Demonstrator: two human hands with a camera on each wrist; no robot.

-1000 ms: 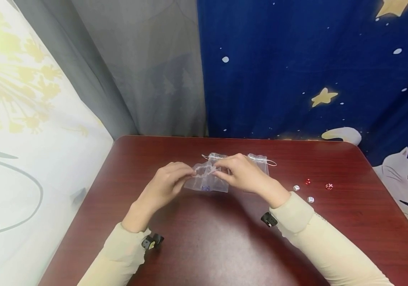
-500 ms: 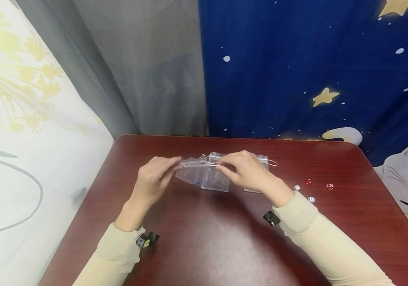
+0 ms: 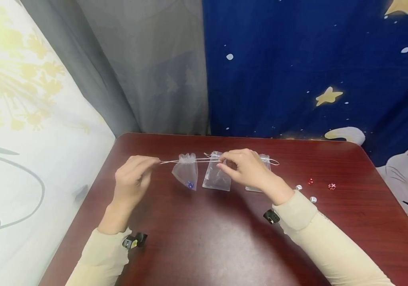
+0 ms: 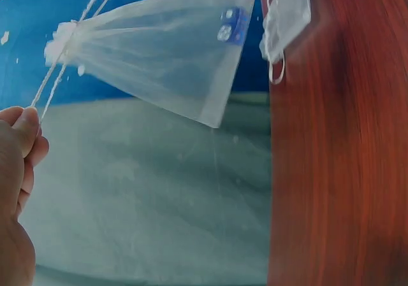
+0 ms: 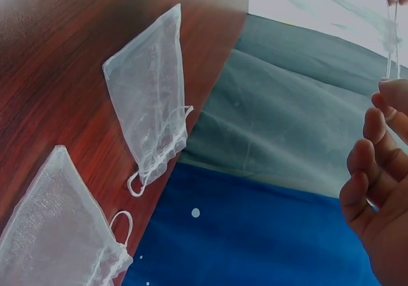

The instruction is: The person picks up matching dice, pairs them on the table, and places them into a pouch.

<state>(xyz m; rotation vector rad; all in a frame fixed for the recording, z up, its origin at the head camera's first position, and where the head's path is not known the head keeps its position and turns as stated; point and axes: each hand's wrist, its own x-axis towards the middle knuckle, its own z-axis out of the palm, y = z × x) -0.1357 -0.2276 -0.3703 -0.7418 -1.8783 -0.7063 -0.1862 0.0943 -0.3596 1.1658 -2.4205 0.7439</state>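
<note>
A sheer white drawstring pouch [image 3: 185,173] hangs above the table, its neck gathered into a ruffle. Something blue with white spots, like dice [image 3: 190,184], lies in its bottom corner; how many I cannot tell. My left hand [image 3: 132,176] pinches one end of the white drawstring [image 4: 52,85] between thumb and fingertips. On the other side, my right hand [image 3: 244,166] pinches the opposite end. The cord runs taut between both hands, with the pouch strung on it, nearer the left hand.
Two flat sheer pouches, a middle one [image 3: 215,176] and a right one [image 5: 57,235] partly behind my right hand, lie on the red-brown table [image 3: 204,238]. Right of them lie red dice [image 3: 332,186] and whitish dice [image 3: 313,199]. Curtains [image 3: 161,79] hang behind the table.
My left hand has moved left, drawing the cord out. The pouch mouth, wide before, has bunched into a tight ruffle, and the pouch has shifted left, off the middle pouch.
</note>
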